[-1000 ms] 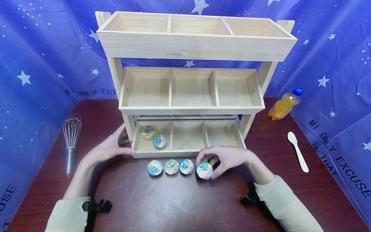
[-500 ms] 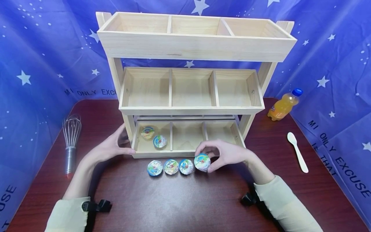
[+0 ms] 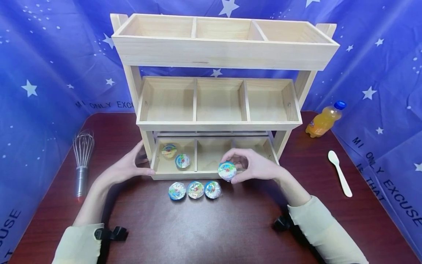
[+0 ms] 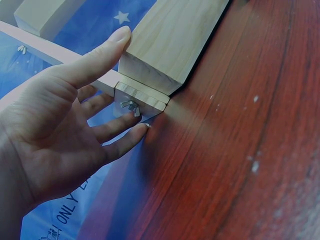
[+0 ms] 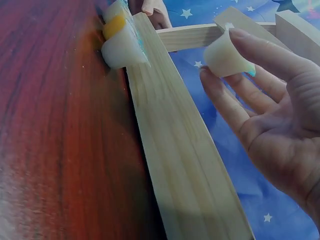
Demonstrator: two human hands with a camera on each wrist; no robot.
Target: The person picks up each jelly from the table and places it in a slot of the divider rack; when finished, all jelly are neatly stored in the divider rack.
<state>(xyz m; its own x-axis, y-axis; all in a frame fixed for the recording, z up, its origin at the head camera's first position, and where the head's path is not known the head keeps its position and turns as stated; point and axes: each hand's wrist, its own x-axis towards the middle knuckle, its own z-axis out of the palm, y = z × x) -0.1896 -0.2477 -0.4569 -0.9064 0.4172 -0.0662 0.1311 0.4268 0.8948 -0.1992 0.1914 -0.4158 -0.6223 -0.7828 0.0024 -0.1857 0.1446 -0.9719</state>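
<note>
My right hand (image 3: 255,165) pinches a small jelly cup (image 3: 227,171) with a shiny printed foil lid, raised at the front edge of the bottom tier's middle compartment. In the right wrist view the cup's whitish body (image 5: 225,56) shows between thumb and fingers. My left hand (image 3: 126,165) rests at the left end of the wooden three-tier rack (image 3: 224,55). Its thumb touches the front corner, and its loosely spread fingers lie by the side with the wing nut (image 4: 131,106). Three jelly cups (image 3: 196,190) stand in a row before the rack; two more (image 3: 182,161) lie in the bottom left compartment.
A whisk (image 3: 82,161) lies on the dark red table (image 3: 197,234) at the left. To the right are an orange drink bottle (image 3: 324,120) and a white spoon (image 3: 339,173). Blue star-patterned cloth (image 3: 366,69) surrounds the table.
My right hand has lifted the fourth jelly cup from the right end of the row, moving it up and slightly left to the bottom tier's front edge. The left hand has stayed in place.
</note>
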